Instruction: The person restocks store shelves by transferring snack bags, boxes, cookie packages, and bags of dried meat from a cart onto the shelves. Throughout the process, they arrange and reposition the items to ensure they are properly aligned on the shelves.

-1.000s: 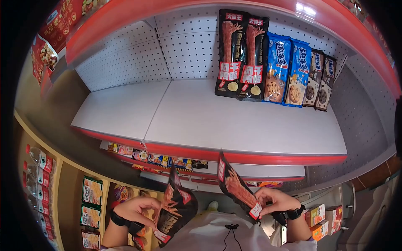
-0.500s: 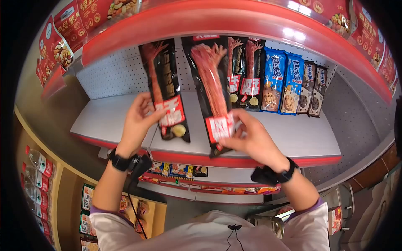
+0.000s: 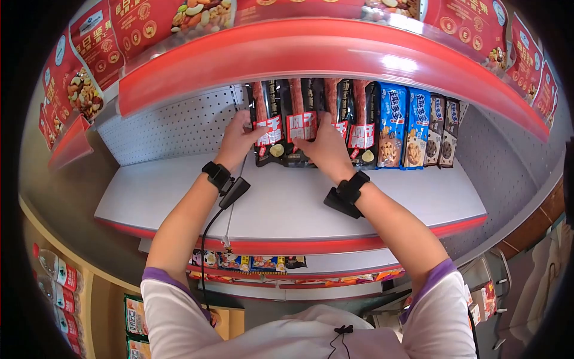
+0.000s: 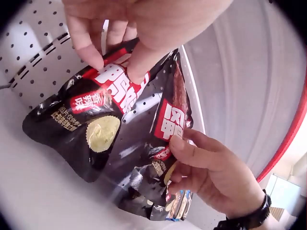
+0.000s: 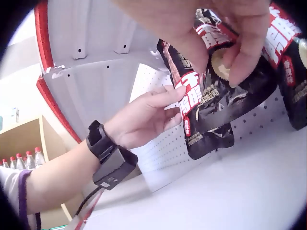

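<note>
Two black snack packets with red-and-white labels stand upright against the perforated back panel, the left packet (image 3: 271,134) beside the right packet (image 3: 302,128). My left hand (image 3: 237,140) pinches the left packet by its outer edge, thumb on the front; the left wrist view shows this hand (image 4: 144,28) close above the label. My right hand (image 3: 327,146) grips the other packet at its right side, seen large in the right wrist view (image 5: 230,38). Just right of that hand stand more black packets (image 3: 362,128); the upper shelf edge hides the packets' tops.
Blue cookie packs (image 3: 391,128) and brown cookie packs (image 3: 434,134) stand to the right on the white shelf (image 3: 287,200). The red upper shelf edge (image 3: 299,51) overhangs the hands, with red nut bags (image 3: 460,27) above it. Bottles (image 3: 63,275) stand at lower left.
Both hands have risen from near the body and reached into the shelf with the two packets, which now stand close together beside the other black ones.
</note>
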`<state>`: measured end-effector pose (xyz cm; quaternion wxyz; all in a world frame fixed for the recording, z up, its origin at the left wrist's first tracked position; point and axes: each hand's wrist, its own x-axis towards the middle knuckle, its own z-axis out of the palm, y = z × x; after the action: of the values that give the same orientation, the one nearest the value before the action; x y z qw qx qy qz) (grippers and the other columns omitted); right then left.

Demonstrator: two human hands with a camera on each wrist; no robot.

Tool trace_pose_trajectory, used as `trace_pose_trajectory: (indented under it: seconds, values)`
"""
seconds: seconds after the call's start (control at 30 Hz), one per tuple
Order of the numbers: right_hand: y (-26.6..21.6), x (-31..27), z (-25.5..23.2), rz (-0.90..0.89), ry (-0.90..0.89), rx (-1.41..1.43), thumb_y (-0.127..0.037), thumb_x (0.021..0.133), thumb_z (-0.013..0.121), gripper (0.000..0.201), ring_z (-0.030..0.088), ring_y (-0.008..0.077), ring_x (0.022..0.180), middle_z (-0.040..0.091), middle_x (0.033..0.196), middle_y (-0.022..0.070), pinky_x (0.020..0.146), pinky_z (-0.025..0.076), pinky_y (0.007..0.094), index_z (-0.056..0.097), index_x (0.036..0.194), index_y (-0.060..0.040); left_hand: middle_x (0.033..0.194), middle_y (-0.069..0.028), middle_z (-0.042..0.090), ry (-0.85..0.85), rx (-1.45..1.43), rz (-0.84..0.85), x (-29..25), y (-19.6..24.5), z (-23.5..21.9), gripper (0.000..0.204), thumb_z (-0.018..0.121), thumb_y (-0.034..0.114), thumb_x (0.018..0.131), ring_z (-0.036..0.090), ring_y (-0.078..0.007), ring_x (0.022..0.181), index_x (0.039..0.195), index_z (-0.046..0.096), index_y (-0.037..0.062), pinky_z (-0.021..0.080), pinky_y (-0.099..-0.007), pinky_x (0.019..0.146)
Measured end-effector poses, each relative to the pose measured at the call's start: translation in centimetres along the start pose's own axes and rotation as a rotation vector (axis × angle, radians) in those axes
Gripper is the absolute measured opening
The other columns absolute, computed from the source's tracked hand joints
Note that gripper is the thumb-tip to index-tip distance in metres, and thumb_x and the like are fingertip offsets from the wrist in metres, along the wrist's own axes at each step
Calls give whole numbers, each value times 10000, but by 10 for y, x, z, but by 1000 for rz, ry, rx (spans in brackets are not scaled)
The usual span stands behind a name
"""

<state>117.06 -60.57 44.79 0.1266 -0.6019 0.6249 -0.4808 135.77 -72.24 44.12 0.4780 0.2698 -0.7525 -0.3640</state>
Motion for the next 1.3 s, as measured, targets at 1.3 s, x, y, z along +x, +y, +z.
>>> trace_pose_trajectory:
  seconds: [1.3]
  values:
    - [-45, -160, -43, -611, -665, -245, -182, 813, 620, 365, 624, 322, 727, 598, 769, 138, 585, 491, 404, 504, 1119, -20, 1129, -95, 525, -83, 209, -25, -23, 25, -20, 590, 710, 182, 796, 532, -169, 976, 1272, 397, 28, 457, -293, 817]
